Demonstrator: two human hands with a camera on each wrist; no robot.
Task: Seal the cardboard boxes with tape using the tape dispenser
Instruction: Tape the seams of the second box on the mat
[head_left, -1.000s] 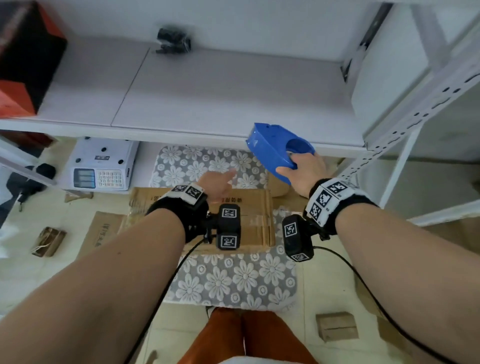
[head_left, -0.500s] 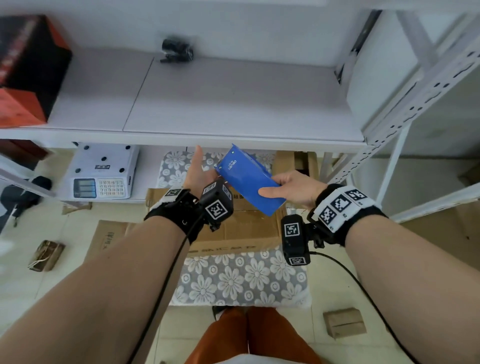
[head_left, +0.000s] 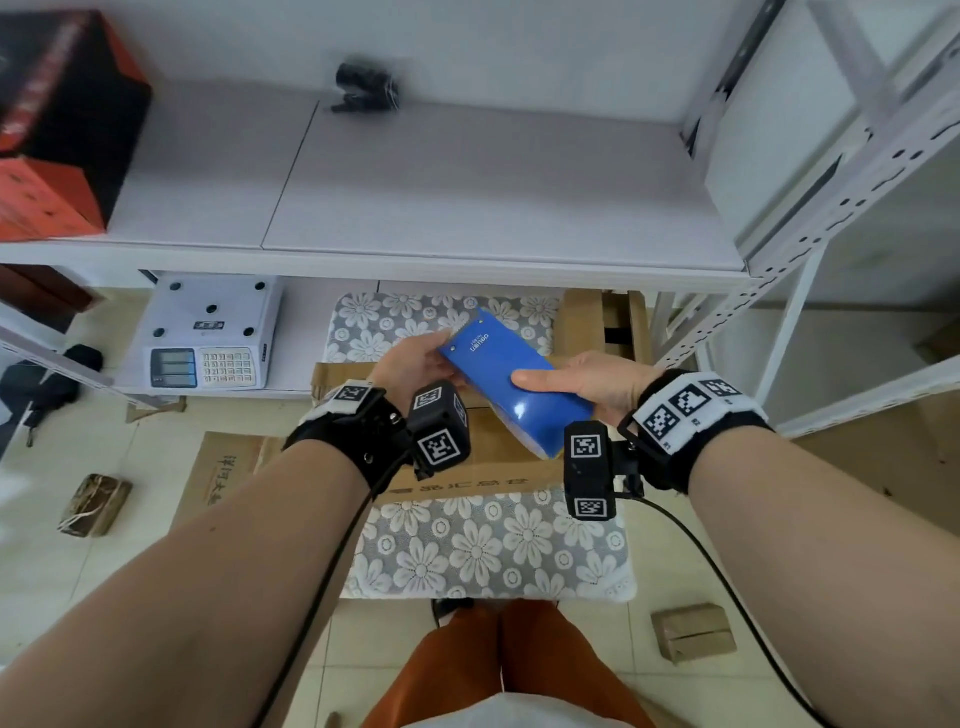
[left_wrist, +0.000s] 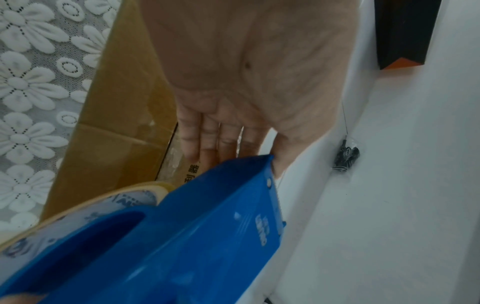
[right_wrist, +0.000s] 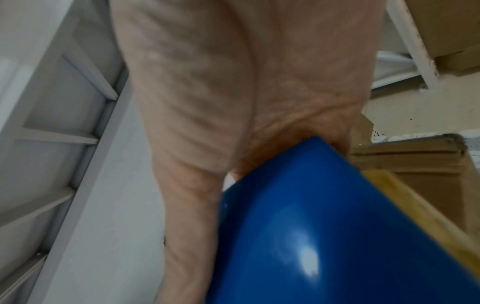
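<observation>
Lowered from the shelf, the tape dispenser (head_left: 511, 387) is gripped by the right hand (head_left: 592, 382), left hand (head_left: 415, 361) flat beneath; find the tape end before touching the cardboard box (head_left: 483, 457).

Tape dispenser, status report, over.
Right hand grips tape dispenser; left hand supports its far end. Held above cardboard box. Nothing in between.

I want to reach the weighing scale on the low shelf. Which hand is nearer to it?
Left. The left hand is just right of the scale; the right hand is farther right, beyond the tape dispenser.
</observation>
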